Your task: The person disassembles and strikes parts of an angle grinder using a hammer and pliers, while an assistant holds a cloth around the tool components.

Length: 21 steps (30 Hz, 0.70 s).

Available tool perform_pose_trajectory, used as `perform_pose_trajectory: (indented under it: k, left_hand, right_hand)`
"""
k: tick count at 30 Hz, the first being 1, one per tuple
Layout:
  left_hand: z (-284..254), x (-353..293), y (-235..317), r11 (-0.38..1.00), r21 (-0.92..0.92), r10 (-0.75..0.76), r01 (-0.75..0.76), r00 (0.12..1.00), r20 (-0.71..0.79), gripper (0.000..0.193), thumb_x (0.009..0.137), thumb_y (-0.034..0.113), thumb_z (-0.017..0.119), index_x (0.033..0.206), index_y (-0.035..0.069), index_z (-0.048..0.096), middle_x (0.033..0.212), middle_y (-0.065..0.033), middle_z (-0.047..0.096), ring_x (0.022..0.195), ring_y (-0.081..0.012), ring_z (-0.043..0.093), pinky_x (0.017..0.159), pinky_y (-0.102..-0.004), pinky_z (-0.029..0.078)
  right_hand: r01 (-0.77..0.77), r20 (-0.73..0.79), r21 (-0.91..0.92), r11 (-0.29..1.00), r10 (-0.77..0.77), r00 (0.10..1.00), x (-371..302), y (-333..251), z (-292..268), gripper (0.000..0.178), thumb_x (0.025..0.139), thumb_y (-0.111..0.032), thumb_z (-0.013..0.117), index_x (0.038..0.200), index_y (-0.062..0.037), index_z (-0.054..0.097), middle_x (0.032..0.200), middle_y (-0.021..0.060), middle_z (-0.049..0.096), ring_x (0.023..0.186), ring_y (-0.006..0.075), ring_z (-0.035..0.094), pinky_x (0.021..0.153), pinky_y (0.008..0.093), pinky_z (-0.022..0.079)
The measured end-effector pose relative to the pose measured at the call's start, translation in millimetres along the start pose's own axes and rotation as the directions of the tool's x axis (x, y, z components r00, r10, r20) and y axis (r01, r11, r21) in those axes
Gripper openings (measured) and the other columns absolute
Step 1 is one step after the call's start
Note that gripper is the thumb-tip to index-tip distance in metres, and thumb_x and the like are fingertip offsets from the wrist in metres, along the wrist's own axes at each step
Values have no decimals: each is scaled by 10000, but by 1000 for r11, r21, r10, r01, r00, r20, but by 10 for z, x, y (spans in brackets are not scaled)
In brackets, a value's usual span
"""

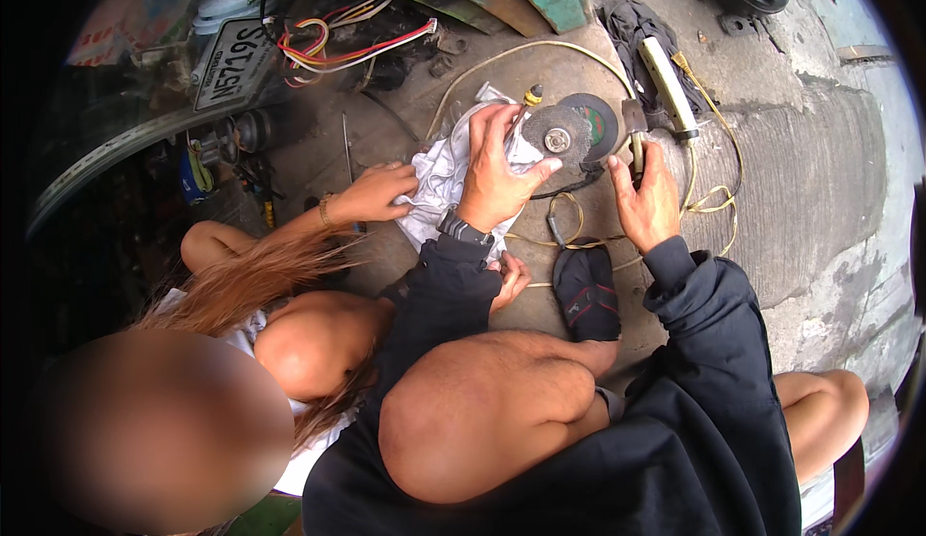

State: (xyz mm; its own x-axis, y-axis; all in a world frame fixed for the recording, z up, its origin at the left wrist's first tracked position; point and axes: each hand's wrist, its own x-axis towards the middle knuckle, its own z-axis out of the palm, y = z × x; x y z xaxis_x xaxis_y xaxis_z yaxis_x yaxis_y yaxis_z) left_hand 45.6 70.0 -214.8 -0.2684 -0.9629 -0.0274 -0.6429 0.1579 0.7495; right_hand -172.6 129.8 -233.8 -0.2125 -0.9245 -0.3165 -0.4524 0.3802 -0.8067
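Note:
My left hand [494, 181] is curled at the edge of a worn grey grinding disc [567, 123] with a metal nut at its centre. Its thumb and fingers grip the disc's left side; what lies beneath is hidden. Partly behind it is a second, darker disc [602, 123] with a green label. My right hand [648, 204] pinches a small metal tool [634, 121] with a flat brownish head, just right of the discs. Under my left wrist lies a crumpled white cloth [440, 181]. Another person's hand [382, 192] rests on the cloth's left edge, and their other hand [511, 281] is beside its lower end.
A white bar-shaped device [667, 87] lies by a dark cloth [629, 29] at the right. A yellowish cord [719, 203] loops over the concrete. Coloured wires [328, 44] hang at the upper left. A black slipper [586, 295] is below the discs.

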Motion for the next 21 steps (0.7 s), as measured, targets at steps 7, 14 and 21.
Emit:
perform_pose_trajectory:
  k: [7, 14, 21]
  left_hand:
    - [76, -12, -1, 980, 200, -19, -1, 995, 99, 1053, 651, 223, 927, 1526, 111, 351, 1373, -199, 417, 1267, -384, 498, 1078, -448, 435]
    - [3, 23, -70, 960, 271, -120, 69, 977, 176, 1112, 591, 388, 939, 1498, 105, 362, 1382, -165, 549, 1274, -365, 541, 1029, -507, 410]
    - [44, 7, -144, 930, 349, -182, 114, 969, 168, 1041, 577, 325, 927, 1433, 42, 406, 1364, -188, 563, 1255, -374, 557, 993, -481, 452]
  right_hand:
    - [134, 90, -293, 947, -112, 990, -220, 445, 119, 513, 899, -108, 624, 1362, 32, 452, 1199, 306, 559, 1111, 468, 569, 933, 482, 480]
    - [437, 151, -244, 866, -411, 899, 14, -153, -91, 366, 837, -90, 709, 1168, -16, 570, 1066, 197, 561, 1003, 401, 599, 863, 462, 503]
    - [640, 271, -125, 758, -594, 757, 430, -310, 45, 247, 816, -51, 680, 1057, -64, 624, 1041, 129, 591, 1020, 353, 605, 852, 454, 520]
